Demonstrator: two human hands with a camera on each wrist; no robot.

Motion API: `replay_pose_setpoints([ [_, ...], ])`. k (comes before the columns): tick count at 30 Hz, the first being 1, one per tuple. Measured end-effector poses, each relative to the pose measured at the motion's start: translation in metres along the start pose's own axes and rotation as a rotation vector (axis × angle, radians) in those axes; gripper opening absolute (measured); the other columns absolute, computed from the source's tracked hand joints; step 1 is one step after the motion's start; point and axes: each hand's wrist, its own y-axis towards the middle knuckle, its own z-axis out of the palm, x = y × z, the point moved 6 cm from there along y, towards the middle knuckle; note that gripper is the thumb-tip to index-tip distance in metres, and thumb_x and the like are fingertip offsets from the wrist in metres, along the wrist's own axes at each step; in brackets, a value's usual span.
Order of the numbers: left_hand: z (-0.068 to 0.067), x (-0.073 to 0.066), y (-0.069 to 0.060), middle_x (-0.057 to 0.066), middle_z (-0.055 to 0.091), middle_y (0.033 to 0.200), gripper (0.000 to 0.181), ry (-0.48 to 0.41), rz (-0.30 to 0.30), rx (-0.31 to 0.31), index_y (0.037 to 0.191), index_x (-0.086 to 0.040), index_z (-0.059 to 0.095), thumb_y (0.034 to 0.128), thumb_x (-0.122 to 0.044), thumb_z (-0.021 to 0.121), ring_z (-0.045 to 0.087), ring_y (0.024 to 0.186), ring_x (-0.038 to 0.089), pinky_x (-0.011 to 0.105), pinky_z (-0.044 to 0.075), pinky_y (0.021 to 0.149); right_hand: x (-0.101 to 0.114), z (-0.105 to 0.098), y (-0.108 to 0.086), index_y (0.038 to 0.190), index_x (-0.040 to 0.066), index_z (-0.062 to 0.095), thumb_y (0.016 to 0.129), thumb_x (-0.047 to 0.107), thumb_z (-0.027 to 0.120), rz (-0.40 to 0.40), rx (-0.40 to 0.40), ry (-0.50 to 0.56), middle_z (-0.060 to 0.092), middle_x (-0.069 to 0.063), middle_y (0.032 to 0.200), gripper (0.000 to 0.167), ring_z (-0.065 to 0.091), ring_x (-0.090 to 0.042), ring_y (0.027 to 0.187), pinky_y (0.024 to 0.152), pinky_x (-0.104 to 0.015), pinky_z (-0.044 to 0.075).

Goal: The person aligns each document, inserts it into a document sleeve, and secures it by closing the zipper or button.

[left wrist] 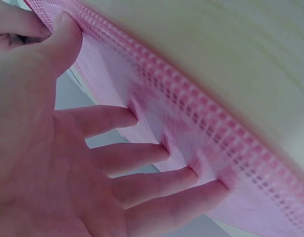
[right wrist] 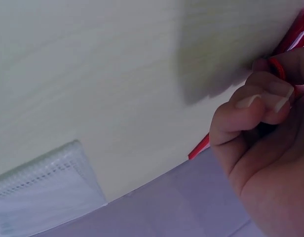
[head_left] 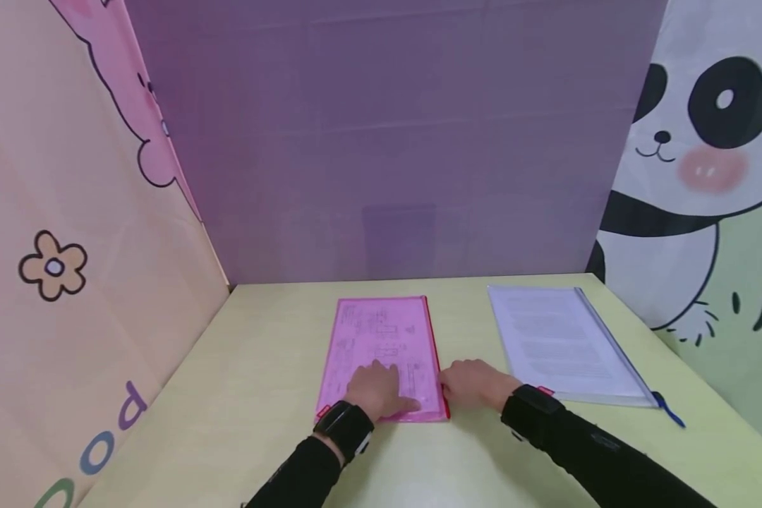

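A pink mesh-edged zip document bag [head_left: 358, 324], with printed paper showing through it, lies flat on the table. Along its right edge runs a red zipper strip [head_left: 430, 324]. My left hand [head_left: 376, 391] rests on the lower part of the bag; in the left wrist view its spread fingertips [left wrist: 159, 150] press into the pink surface. At the zipper's near end, my right hand [head_left: 473, 383] has curled fingers and pinches a red cord pull [right wrist: 277, 68]. The slider itself is hidden behind the fingers.
To the right lies a white document bag [head_left: 559, 346] with printed pages inside, a grey zipper edge and a blue cord pull [head_left: 668, 409]. A purple cloth [head_left: 394, 141] hangs behind the pale table [head_left: 260, 395], with patterned cloths on both sides.
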Motion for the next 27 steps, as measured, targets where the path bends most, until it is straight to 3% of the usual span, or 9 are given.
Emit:
replay_pose_setpoints([
  [8,0.001,0.001,0.001,0.007,0.053,0.080,0.066,0.001,-0.011,0.008,0.106,-0.009,0.069,0.0746,-0.066,0.080,0.053,0.070,0.026,0.034,0.045,0.056,0.013,-0.003,-0.018,0.074,0.019,0.056,0.093,0.012,0.066,-0.082,-0.015,-0.045,0.047,0.005,0.064,0.023,0.042,-0.013,0.059,0.060,-0.032,0.039],
  [16,0.002,0.000,0.003,0.008,0.053,0.081,0.068,0.026,-0.001,0.000,0.108,-0.008,0.069,0.0758,-0.067,0.078,0.052,0.070,0.025,0.034,0.045,0.057,0.014,-0.003,-0.022,0.071,0.020,0.054,0.092,0.011,0.065,-0.102,-0.033,-0.043,0.047,0.006,0.064,0.025,0.043,-0.013,0.059,0.060,-0.033,0.041],
  [24,0.002,-0.001,0.009,0.011,0.054,0.085,0.076,0.102,-0.005,-0.013,0.117,-0.006,0.068,0.0793,-0.071,0.072,0.051,0.071,0.025,0.034,0.046,0.059,0.006,-0.003,-0.013,0.078,0.018,0.059,0.097,0.016,0.065,-0.020,0.002,0.002,0.047,0.004,0.066,0.020,0.045,-0.014,0.061,0.064,-0.032,0.039],
  [27,0.002,0.001,0.013,0.013,0.059,0.093,0.079,0.106,-0.018,0.001,0.124,-0.007,0.067,0.0797,-0.072,0.071,0.055,0.077,0.027,0.036,0.051,0.065,0.004,-0.004,-0.008,0.081,0.017,0.061,0.097,0.019,0.067,0.001,0.008,-0.002,0.048,0.003,0.067,0.017,0.047,-0.015,0.063,0.066,-0.032,0.040],
])
